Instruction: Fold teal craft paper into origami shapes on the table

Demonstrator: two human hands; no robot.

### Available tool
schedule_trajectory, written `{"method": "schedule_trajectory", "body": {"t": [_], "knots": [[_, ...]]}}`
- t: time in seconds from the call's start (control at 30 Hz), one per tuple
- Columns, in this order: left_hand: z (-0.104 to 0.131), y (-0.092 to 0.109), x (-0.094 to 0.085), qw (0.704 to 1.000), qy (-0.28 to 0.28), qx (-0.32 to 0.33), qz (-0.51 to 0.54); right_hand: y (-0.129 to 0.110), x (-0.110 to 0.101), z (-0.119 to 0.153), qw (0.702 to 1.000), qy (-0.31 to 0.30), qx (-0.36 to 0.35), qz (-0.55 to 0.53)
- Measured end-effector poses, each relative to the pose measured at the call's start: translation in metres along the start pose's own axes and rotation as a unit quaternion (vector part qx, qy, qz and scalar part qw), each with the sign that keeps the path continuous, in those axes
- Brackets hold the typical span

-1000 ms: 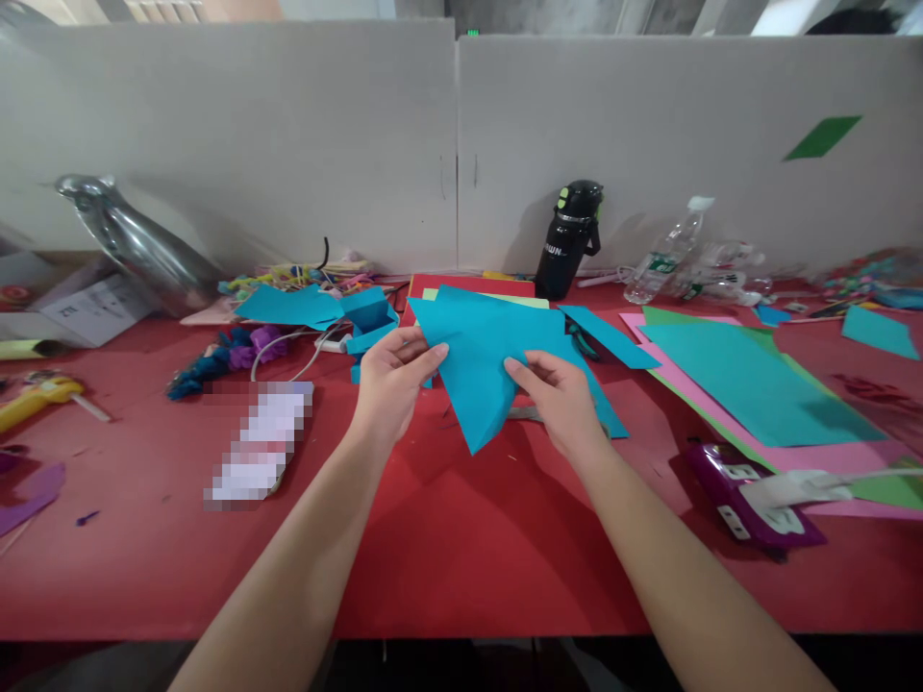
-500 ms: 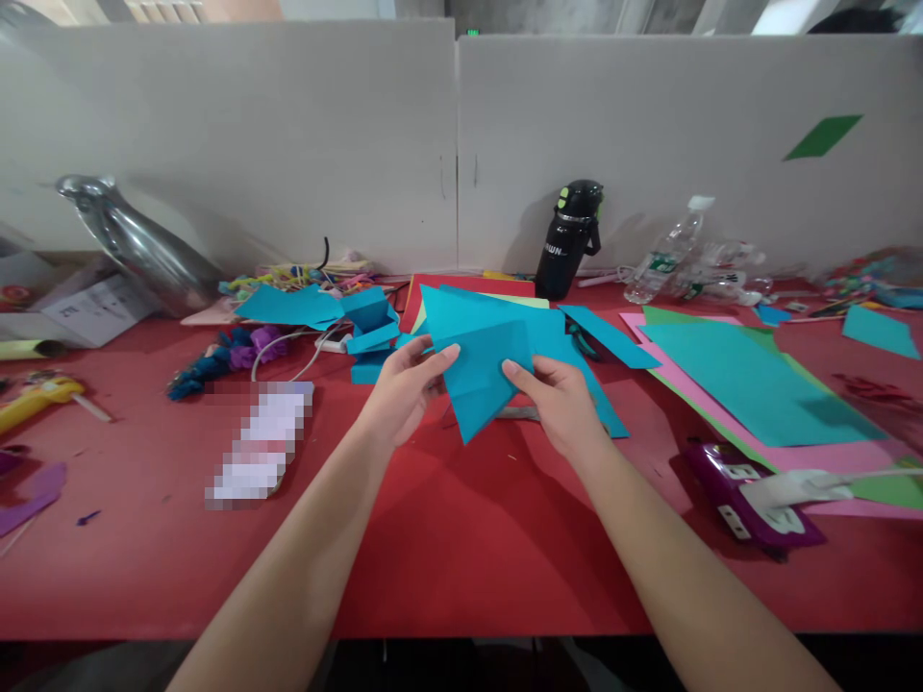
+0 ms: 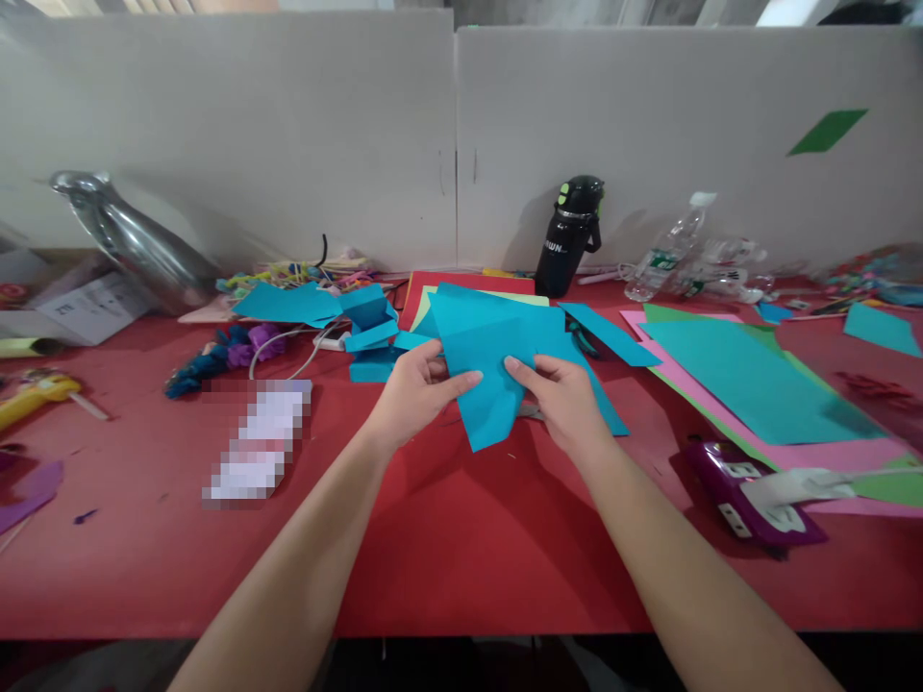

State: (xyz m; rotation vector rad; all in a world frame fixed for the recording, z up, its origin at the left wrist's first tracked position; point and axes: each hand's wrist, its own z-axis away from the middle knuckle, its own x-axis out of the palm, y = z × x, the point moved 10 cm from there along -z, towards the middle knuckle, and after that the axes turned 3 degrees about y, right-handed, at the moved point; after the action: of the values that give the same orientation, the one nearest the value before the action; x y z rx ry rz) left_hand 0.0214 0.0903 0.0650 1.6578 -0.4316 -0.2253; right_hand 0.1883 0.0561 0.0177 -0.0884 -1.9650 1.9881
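Between my two hands a piece of blue paper [image 3: 485,370] is held up above the table, its lower end narrowing to a blunt tip. My left hand [image 3: 422,386] pinches its left edge, thumb on the near face and fingers partly hidden behind. On the other edge, the thumb of my right hand [image 3: 555,389] presses the near face while the fingers curl behind. Farther back lie more blue sheets and a stack with red and yellow paper [image 3: 468,282]. Scissors [image 3: 531,411] peek out behind the held paper, mostly hidden.
Folded blue paper pieces [image 3: 371,332] lie left of centre. A black bottle [image 3: 567,240] stands by the white partition [image 3: 288,135]. Coloured sheets [image 3: 750,384] and a purple power strip [image 3: 750,500] are at right. A yellow glue gun [image 3: 43,394] and metal jug [image 3: 137,240] are left.
The held blue paper has turned a little and dropped slightly, its tip now blunter. My left thumb has slid right, further onto the paper; my right hand has barely moved.
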Motion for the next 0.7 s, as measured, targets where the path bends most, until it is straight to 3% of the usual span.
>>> {"method": "schedule_trajectory", "body": {"t": [0.17,0.33,0.4,0.53,0.6,0.7], "knots": [[-0.001,0.000,-0.002,0.999,0.007,0.016,-0.049,0.006,-0.001,-0.002,1.000,0.012,0.010,-0.007],[-0.004,-0.009,-0.008,0.995,0.019,-0.004,-0.093,0.003,-0.009,-0.006,0.999,0.021,-0.026,0.043],[-0.005,-0.013,-0.012,0.996,0.028,-0.021,-0.077,-0.007,-0.007,-0.006,0.997,-0.013,-0.056,0.050],[-0.007,-0.019,-0.021,0.996,0.059,-0.061,0.024,-0.032,0.016,0.008,0.975,-0.167,-0.123,0.077],[-0.007,-0.023,-0.021,0.992,0.065,-0.083,0.074,-0.041,0.017,0.013,0.965,-0.170,-0.165,0.113],[-0.005,-0.024,-0.013,0.989,0.049,-0.098,0.096,-0.050,0.014,0.016,0.952,-0.128,-0.223,0.168]]}}
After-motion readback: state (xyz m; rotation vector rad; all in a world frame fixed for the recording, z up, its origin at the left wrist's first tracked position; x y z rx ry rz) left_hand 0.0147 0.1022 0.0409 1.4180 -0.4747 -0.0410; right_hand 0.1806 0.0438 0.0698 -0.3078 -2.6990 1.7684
